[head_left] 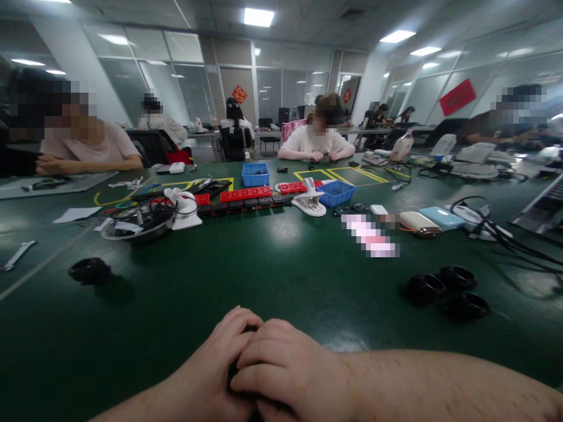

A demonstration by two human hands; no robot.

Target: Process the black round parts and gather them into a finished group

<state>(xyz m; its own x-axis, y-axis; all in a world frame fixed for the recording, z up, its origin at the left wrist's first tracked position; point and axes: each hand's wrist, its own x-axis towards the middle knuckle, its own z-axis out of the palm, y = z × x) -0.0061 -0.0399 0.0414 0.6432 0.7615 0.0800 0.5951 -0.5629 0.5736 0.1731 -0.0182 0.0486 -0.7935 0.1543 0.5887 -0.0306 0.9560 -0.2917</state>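
At the near edge of the green table [185,264], my left hand [222,354] and my right hand [288,360] come together, fingers curled and touching. Something black shows in small gaps between them; the fingers cover most of it, and I cannot make out its kind. Both hands are closed around it. To the left on the table sits a black ring-shaped part [90,271]. Three similar parts lie grouped at the right, among them one black ring [424,288] nearest my right forearm.
Farther back are a metal bowl [141,235] of parts, white clip stands [309,202], red power strips [246,193] and blue bins [336,192]. A wrench [18,256] lies left; cables [497,225] and a light-blue case [441,218] lie right. People sit around the table.
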